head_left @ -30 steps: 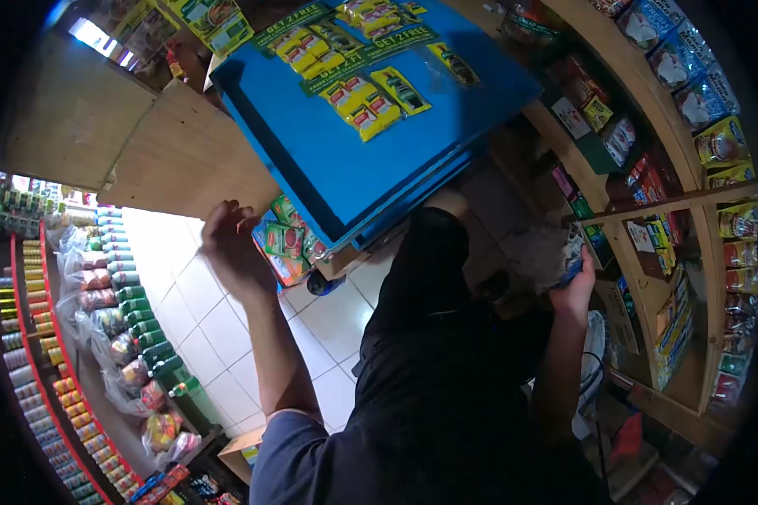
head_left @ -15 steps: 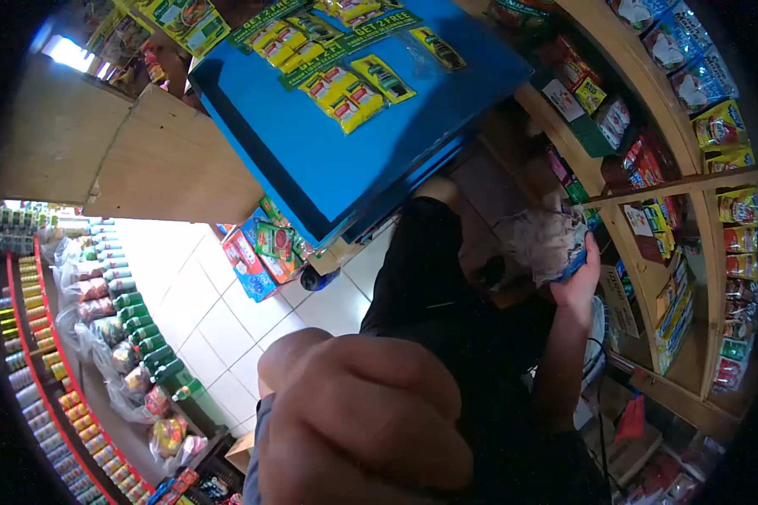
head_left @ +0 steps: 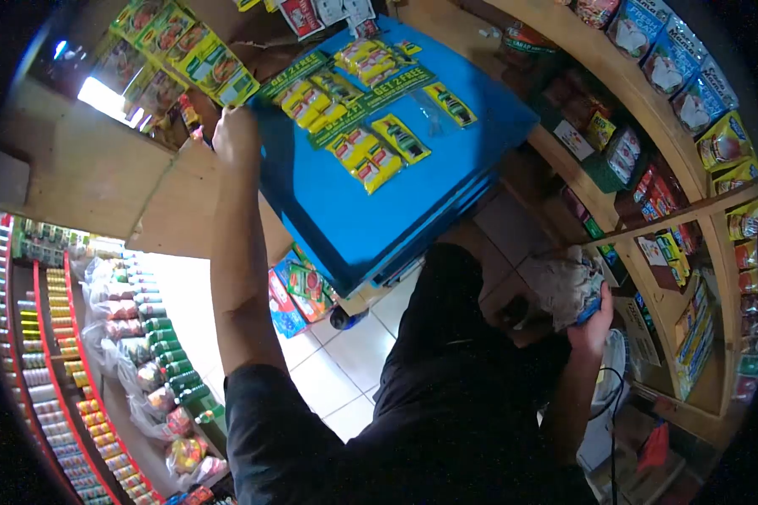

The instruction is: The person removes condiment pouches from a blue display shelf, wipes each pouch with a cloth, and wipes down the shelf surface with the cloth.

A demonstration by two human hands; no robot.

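Observation:
My left hand is raised at the upper left with its fingers curled together, just under the hanging green and yellow packets and beside the blue surface. What its fingers hold, if anything, is too small to tell. Low on the right, my right hand is wrapped round a greyish, fluffy bundle with a bit of blue at its lower edge. Yellow sachets on green "GET 2 FREE" strips lie on the blue surface.
Wooden shelves with sachets and boxes curve along the right. Cans and green bottles line the left. A plywood panel stands at the upper left. Colourful packs sit by the tiled floor below the blue surface.
My left hand has gone from close in front of the camera up to the hanging packets. My right hand still holds the greyish bundle. The view has shifted slightly.

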